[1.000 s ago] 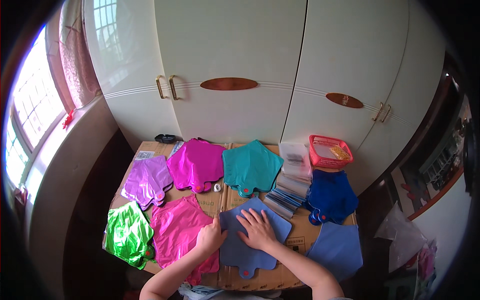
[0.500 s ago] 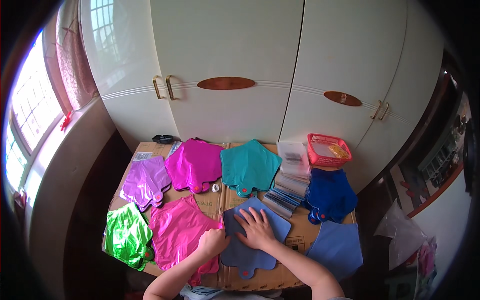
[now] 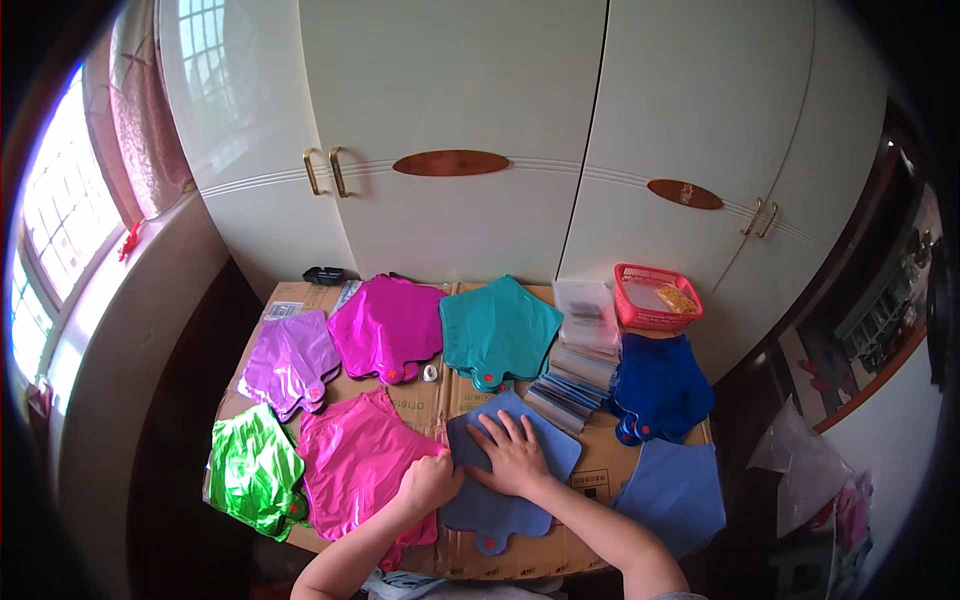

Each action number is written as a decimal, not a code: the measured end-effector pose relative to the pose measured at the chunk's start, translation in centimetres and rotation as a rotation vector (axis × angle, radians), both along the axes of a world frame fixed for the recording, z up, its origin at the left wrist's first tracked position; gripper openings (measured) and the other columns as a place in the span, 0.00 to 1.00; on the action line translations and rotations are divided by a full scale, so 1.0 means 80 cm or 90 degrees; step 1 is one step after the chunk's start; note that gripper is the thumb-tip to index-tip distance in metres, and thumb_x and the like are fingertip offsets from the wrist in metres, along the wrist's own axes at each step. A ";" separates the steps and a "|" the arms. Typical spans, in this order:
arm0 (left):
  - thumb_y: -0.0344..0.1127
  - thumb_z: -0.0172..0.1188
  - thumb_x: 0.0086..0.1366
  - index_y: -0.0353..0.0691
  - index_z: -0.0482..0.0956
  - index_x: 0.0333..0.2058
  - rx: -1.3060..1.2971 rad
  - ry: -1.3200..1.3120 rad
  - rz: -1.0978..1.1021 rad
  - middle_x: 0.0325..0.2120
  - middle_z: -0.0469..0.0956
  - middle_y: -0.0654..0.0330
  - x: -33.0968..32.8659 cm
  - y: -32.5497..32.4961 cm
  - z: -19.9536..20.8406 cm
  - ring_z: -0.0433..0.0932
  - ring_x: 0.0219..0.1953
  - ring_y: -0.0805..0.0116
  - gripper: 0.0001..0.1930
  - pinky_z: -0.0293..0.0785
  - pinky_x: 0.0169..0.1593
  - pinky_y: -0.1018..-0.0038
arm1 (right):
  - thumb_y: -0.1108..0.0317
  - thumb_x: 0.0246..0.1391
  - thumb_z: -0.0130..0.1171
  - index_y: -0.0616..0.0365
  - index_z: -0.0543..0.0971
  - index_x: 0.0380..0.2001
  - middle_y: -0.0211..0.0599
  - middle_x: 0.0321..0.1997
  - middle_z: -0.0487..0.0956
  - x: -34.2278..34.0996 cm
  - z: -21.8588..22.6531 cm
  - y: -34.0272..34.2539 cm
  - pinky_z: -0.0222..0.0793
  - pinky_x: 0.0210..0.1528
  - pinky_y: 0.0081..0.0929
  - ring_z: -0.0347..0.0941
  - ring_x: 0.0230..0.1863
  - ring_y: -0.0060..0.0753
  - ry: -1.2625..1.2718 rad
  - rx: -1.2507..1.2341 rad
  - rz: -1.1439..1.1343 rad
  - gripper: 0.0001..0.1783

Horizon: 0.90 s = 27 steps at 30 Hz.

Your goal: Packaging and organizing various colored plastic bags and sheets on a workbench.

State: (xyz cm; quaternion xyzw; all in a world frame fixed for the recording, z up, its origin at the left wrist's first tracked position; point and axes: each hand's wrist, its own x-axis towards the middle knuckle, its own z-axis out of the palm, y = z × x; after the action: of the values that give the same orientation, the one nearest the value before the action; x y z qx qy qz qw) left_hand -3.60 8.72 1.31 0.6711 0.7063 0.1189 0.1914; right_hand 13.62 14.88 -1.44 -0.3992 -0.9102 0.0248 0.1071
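Note:
My right hand (image 3: pixel 513 456) lies flat with fingers spread on a matte blue, flat star-shaped foil balloon (image 3: pixel 495 516), holding nothing. A rounded tab with a red dot sticks out of the balloon's near end. My left hand (image 3: pixel 430 482) is closed at this balloon's left edge, its knuckles touching it; what its fingers hold, if anything, is hidden. Under and beside my left wrist spreads a shiny pink foil balloon (image 3: pixel 350 455). A stack of teal foil balloons (image 3: pixel 500 330) lies just beyond the blue one.
Magenta (image 3: pixel 385 325), lilac (image 3: pixel 290 360), green (image 3: pixel 253 468), dark blue (image 3: pixel 662 388) and another matte blue balloon pile (image 3: pixel 678 495) lie around on the cardboard (image 3: pixel 410 405). Clear sleeves (image 3: pixel 585 315), flat packets (image 3: pixel 565 400) and a red basket (image 3: pixel 655 318) stand right. White cabinets (image 3: pixel 450 230) close off the back.
My closed left hand has shifted slightly right along the blue balloon's left edge. My right hand stays spread in about the same place.

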 end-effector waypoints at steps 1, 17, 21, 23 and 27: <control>0.42 0.58 0.54 0.29 0.73 0.31 0.015 -0.006 0.004 0.18 0.76 0.40 -0.002 0.001 -0.011 0.78 0.25 0.41 0.17 0.76 0.31 0.52 | 0.38 0.51 0.51 0.39 0.61 0.64 0.33 0.69 0.56 -0.001 0.001 0.000 0.34 0.70 0.54 0.46 0.71 0.44 0.003 -0.003 0.003 0.40; 0.41 0.57 0.50 0.33 0.77 0.32 0.012 -0.023 -0.116 0.24 0.78 0.44 0.019 0.009 0.006 0.78 0.30 0.43 0.16 0.76 0.38 0.54 | 0.40 0.50 0.52 0.50 0.66 0.61 0.35 0.69 0.57 0.003 -0.011 0.002 0.37 0.70 0.54 0.46 0.71 0.41 0.004 0.005 0.011 0.39; 0.40 0.56 0.50 0.32 0.77 0.31 0.095 -0.048 -0.109 0.27 0.77 0.43 0.026 0.009 -0.004 0.79 0.31 0.44 0.16 0.76 0.37 0.55 | 0.44 0.50 0.54 0.50 0.70 0.57 0.38 0.66 0.60 0.005 -0.011 0.004 0.41 0.69 0.51 0.51 0.68 0.42 0.045 0.008 0.021 0.34; 0.39 0.57 0.49 0.30 0.73 0.35 0.085 -0.054 -0.106 0.26 0.76 0.45 0.022 0.006 0.001 0.77 0.30 0.42 0.18 0.76 0.37 0.54 | 0.46 0.50 0.56 0.51 0.71 0.55 0.38 0.62 0.64 0.007 -0.011 0.005 0.45 0.67 0.49 0.55 0.65 0.42 0.110 0.025 0.047 0.31; 0.37 0.62 0.47 0.25 0.57 0.50 -0.032 -0.052 -0.106 0.27 0.75 0.39 0.003 -0.017 0.006 0.78 0.32 0.42 0.35 0.77 0.36 0.55 | 0.51 0.49 0.59 0.51 0.73 0.51 0.37 0.54 0.68 0.008 -0.006 0.004 0.50 0.65 0.44 0.61 0.59 0.41 0.151 -0.002 0.079 0.27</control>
State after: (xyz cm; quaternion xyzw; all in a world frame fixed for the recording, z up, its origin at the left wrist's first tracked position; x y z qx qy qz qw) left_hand -3.36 7.38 1.82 0.7168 0.6428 0.1119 0.2460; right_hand 14.28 15.19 -1.96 -0.3362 -0.9142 0.0800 0.2118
